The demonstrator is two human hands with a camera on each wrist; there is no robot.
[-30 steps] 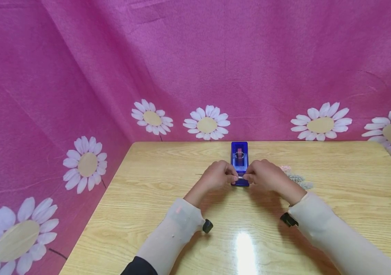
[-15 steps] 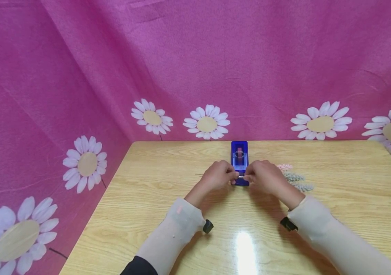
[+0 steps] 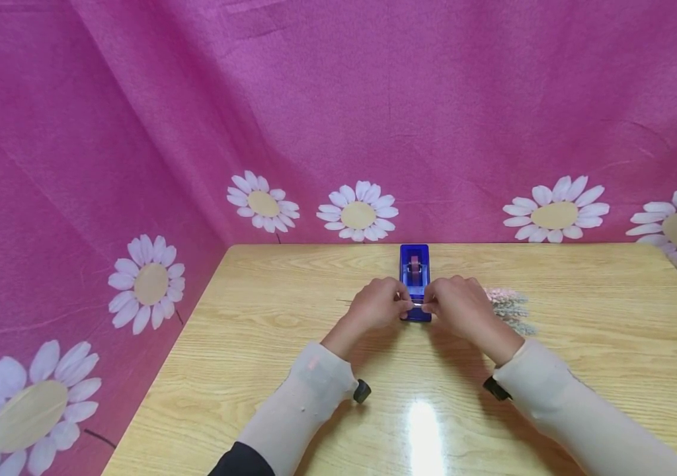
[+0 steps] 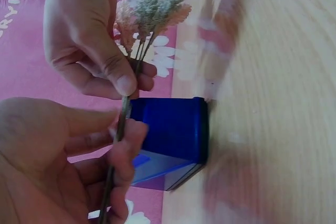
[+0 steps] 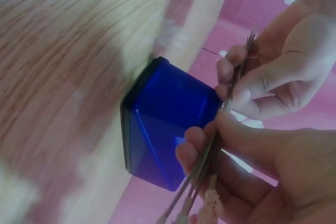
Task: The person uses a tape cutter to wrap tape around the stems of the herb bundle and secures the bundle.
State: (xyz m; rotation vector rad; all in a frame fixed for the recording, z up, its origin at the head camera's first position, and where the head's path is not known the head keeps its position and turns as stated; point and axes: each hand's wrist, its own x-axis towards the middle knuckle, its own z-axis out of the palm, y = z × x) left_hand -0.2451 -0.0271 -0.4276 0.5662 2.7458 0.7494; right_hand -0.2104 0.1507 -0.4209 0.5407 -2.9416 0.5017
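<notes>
A small bunch of artificial flowers, with pink and grey-green heads (image 4: 157, 6) on thin dark stems (image 5: 214, 148), lies across both hands. My left hand (image 3: 377, 303) pinches the stems toward their bare ends, thumb against fingers. Close beside it, my right hand (image 3: 462, 305) pinches them nearer the heads, which stick out past its far side in the head view. Between the fingertips a short stretch of stem shows a shiny whitish band (image 3: 418, 305). Right behind and below the hands stands a blue tape dispenser (image 3: 414, 256) with a pinkish roll inside.
The wooden table (image 3: 273, 330) reaches back to a pink cloth backdrop (image 3: 445, 99) printed with white daisies. A dark wrist camera (image 3: 362, 391) sticks out at the left cuff, another (image 3: 496, 388) at the right cuff.
The flower heads have turned about the stems: more pink shows now and the grey-green heads have shifted and bunched together. Both hands stay at the same spot with slight finger movement.
</notes>
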